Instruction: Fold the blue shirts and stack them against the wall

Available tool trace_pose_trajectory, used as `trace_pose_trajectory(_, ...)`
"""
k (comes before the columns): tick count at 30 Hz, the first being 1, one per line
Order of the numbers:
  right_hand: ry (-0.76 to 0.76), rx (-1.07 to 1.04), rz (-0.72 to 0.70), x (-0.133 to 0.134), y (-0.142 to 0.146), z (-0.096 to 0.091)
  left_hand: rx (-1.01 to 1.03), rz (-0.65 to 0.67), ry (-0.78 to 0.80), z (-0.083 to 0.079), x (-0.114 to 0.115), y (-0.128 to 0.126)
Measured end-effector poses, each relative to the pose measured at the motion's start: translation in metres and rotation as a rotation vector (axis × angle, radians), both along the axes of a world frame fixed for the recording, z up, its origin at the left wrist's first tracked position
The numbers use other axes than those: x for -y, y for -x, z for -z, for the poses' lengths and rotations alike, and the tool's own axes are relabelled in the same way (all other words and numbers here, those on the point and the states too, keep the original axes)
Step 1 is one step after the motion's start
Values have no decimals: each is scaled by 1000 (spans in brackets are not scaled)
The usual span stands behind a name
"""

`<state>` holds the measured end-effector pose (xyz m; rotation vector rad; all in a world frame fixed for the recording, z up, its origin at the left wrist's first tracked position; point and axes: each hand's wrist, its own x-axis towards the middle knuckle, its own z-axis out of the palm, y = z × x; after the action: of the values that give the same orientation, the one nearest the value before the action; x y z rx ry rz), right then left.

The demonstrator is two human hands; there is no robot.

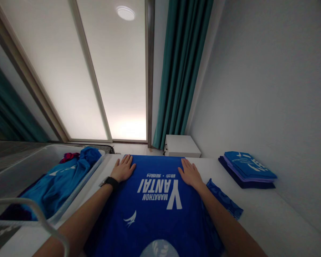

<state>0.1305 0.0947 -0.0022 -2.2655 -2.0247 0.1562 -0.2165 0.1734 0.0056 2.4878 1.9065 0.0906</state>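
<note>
A blue shirt [155,210] printed with white "YANTAI MARATHON" lettering lies spread flat on the white table [267,217] in front of me. My left hand [123,168] rests flat on its far left corner, fingers stretched out; a dark watch sits on that wrist. My right hand [190,174] lies flat on the far right corner, fingers also extended. Neither hand grips anything. A blue sleeve [224,200] sticks out to the right from under my right forearm.
A stack of folded blue and purple shirts [247,169] sits at the table's right by the wall. A white basket [53,185] on the left holds crumpled blue and dark red clothes. A small white cabinet [182,146], teal curtains and a window stand beyond.
</note>
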Motion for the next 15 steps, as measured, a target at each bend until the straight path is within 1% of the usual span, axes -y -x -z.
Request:
trace_pose_trajectory(4,11,7,87,11,-18,-3,14,27,-9,3,0,-20)
trace_pose_trajectory(7,-4,34,94,13,-20,-7,29,24,-15,4,1,-26)
trace_pose_trajectory(9,-27,44,42,11,-15,-7,33,23,-17,3,1,-21)
trace_pose_trajectory(12,-35,6,-44,7,-5,-5,22,-3,-16,1,3,-6)
trace_pose_trajectory(15,-13,-46,-44,2,-2,-3,-1,-24,-11,-2,7,8)
